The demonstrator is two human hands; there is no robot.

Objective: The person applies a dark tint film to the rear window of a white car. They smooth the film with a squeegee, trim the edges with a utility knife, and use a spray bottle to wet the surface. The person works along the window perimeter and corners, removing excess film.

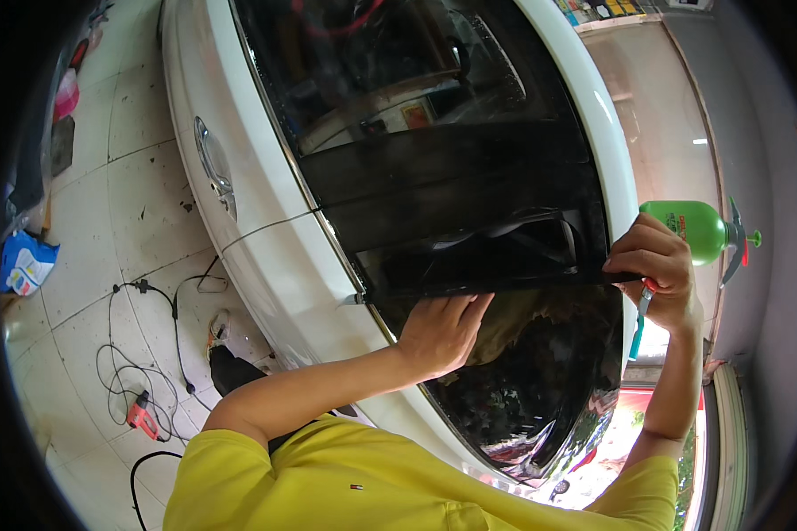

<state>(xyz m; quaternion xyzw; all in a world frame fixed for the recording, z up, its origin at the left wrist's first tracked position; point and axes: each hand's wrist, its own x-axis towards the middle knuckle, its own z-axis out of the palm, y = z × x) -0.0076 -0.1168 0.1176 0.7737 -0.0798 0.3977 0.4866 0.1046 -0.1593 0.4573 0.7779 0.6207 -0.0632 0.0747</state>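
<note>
A sheet of dark window film, with a shiny, buckled surface, lies across the side glass of a white car. My left hand rests against the rear side window, fingers stretched out, their tips at the film's lower edge. At the roof side, my right hand pinches the film's upper corner. A slim teal tool with a red part also sticks out from that hand; its working end is hidden. Just past the right hand is a green pump spray bottle; what it stands on is unclear.
A red heat gun lies on the white tiled floor amid a looped black cable. A blue and white bag sits at the far left. The car's door handle juts out beside the glass.
</note>
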